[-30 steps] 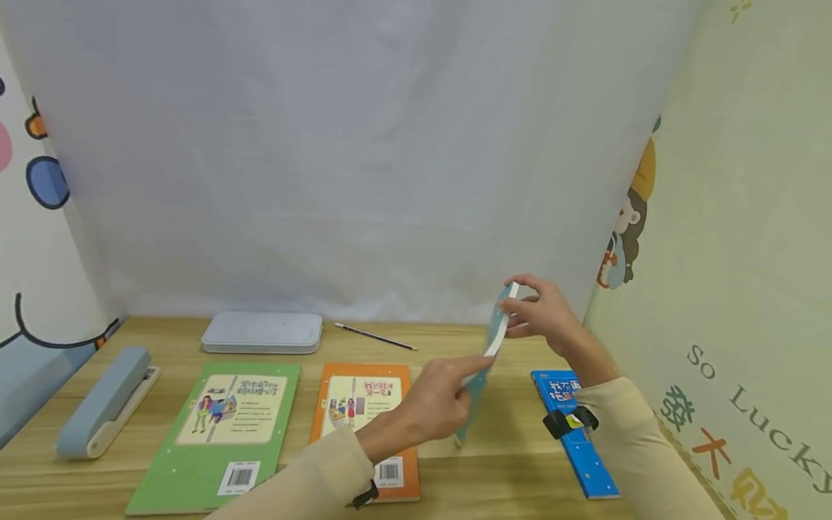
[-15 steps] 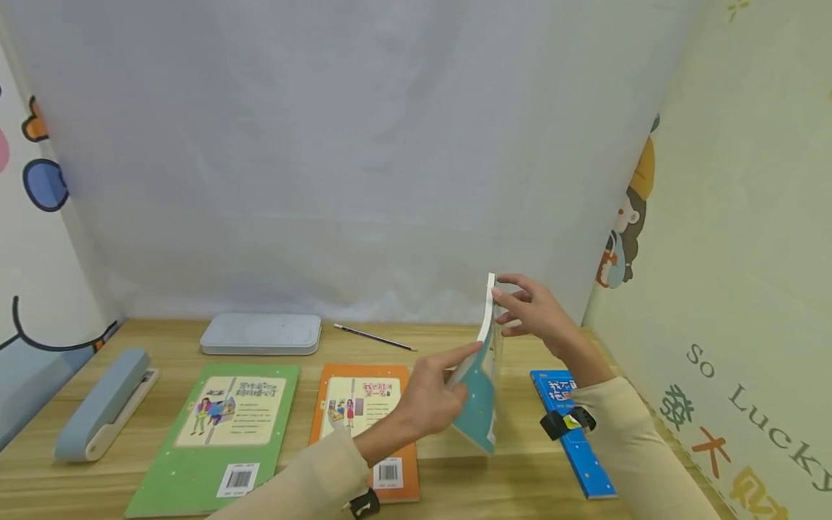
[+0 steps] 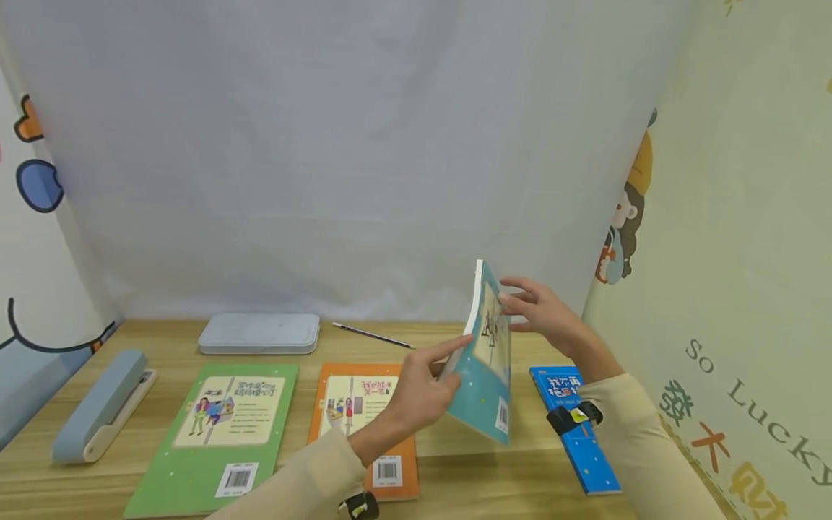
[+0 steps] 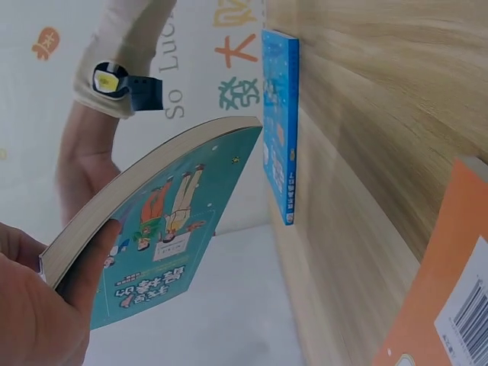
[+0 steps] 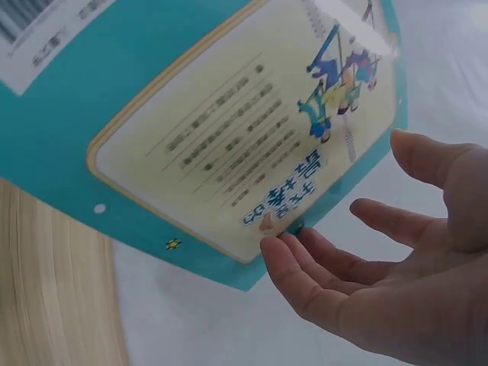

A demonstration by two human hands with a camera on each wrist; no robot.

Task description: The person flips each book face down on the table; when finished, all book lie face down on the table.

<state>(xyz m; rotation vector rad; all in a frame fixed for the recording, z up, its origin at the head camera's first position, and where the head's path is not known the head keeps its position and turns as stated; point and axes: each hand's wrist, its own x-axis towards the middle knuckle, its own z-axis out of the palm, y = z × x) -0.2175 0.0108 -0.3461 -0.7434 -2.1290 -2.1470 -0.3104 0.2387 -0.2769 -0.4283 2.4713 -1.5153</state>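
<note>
**Teal book held off the desk between two hands**

The teal book (image 3: 486, 361) was in the air above the desk (image 3: 455, 462), tilted, between the orange book (image 3: 364, 426) and the blue book (image 3: 575, 437); its back cover with the barcode faced the head camera. The left hand (image 3: 419, 390) had the grip: in the left wrist view the thumb lay across the front cover and the page edge sat in the palm, so that hand's grip was closed on the book. The right hand (image 3: 542, 314) was spread, its fingers nearly straight; their tips (image 5: 278, 252) touched or almost touched the upper edge of the back cover, steadying rather than holding.

Judged from this, the hold was one-sided; the book hung from a corner pinch, and it could swing or slip out if the thumb eased; falling, it would likely land on the orange or blue book and knock it askew. The soft cover also bowed in the left wrist view; pressure from the right fingers could bend it further.

The green book (image 3: 224, 433), a grey case (image 3: 260, 334), a pencil (image 3: 373, 336) and a stapler-like tool (image 3: 100, 404) lay well apart to the left.
</note>
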